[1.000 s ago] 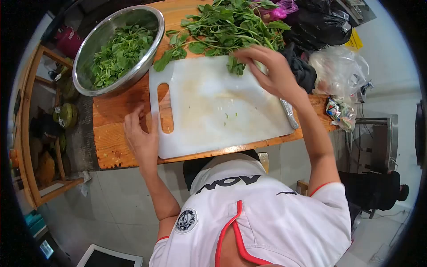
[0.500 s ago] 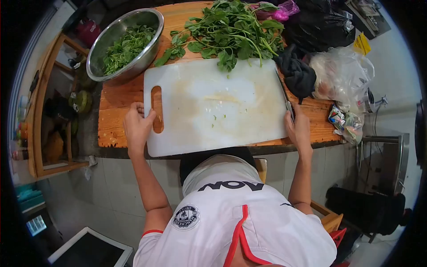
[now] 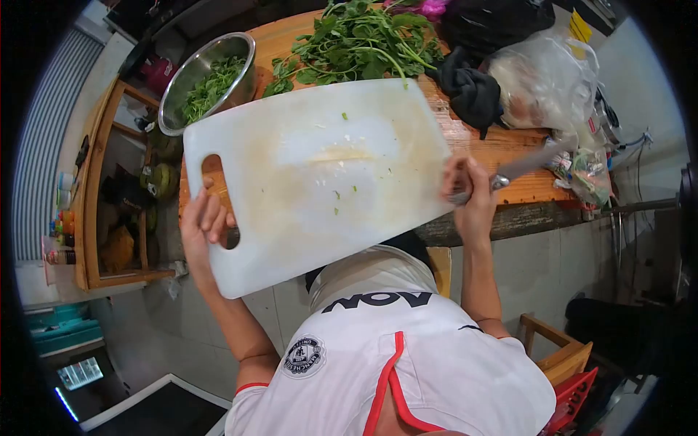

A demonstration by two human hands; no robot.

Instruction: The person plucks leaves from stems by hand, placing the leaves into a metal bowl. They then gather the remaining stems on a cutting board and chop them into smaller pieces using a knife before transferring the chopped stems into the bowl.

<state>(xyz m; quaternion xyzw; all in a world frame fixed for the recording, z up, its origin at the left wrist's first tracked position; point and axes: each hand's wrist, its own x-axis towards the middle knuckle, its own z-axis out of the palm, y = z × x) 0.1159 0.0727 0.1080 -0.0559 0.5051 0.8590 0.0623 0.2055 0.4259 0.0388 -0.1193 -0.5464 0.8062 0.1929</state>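
The white cutting board (image 3: 313,174) is tilted and raised off the table at its near left corner, with small green and pale bits on it. My left hand (image 3: 203,225) grips the board at its handle slot, fingers curled round the left edge. At the board's right edge, my right hand (image 3: 469,192) is closed round the handle of a knife (image 3: 527,161), whose blade points to the right. Whether its blurred fingers also touch the board is hard to tell. Leafy green stems (image 3: 363,47) lie behind the board.
A metal bowl (image 3: 246,86) with cut greens stands at the back left of the wooden table (image 3: 527,131). Black bags (image 3: 494,25), a dark cloth (image 3: 465,91) and a clear plastic bag (image 3: 542,76) lie at the right. A wooden-framed cabinet (image 3: 91,211) is at the left.
The board has shifted left and tilted, its near left corner coming up and towards me. My left hand moved with it. The knife in my right hand has swung out to the right.
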